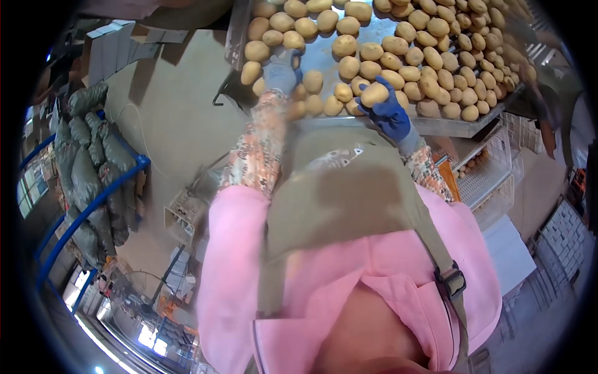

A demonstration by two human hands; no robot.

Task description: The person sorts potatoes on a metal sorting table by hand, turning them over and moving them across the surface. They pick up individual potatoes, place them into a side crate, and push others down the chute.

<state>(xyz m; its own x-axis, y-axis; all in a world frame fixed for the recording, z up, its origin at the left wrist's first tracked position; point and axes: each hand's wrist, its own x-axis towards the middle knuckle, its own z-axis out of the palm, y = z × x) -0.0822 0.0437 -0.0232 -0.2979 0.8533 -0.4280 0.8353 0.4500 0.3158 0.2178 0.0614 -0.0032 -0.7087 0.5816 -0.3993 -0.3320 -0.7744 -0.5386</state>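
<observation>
My right hand (392, 115), in a blue glove, is closed around a potato (374, 95) just above the near edge of the metal sorting table (319, 55). My left hand (281, 73), also gloved, reaches over the table's left part among loose potatoes (256, 50). Motion blurs its fingers, and I cannot make out whether anything is in them. Several potatoes (313, 81) lie right beside it. A dense layer of potatoes (430, 57) covers the table's right side, while bare metal shows in the middle.
A dark metal hook (218, 100) sticks out at the table's left corner. White plastic crates (492, 165) stand below on the right, one with potatoes inside. Filled green sacks (87, 162) lie behind a blue rail (93, 206) on the left. Another crate (180, 215) sits on the floor.
</observation>
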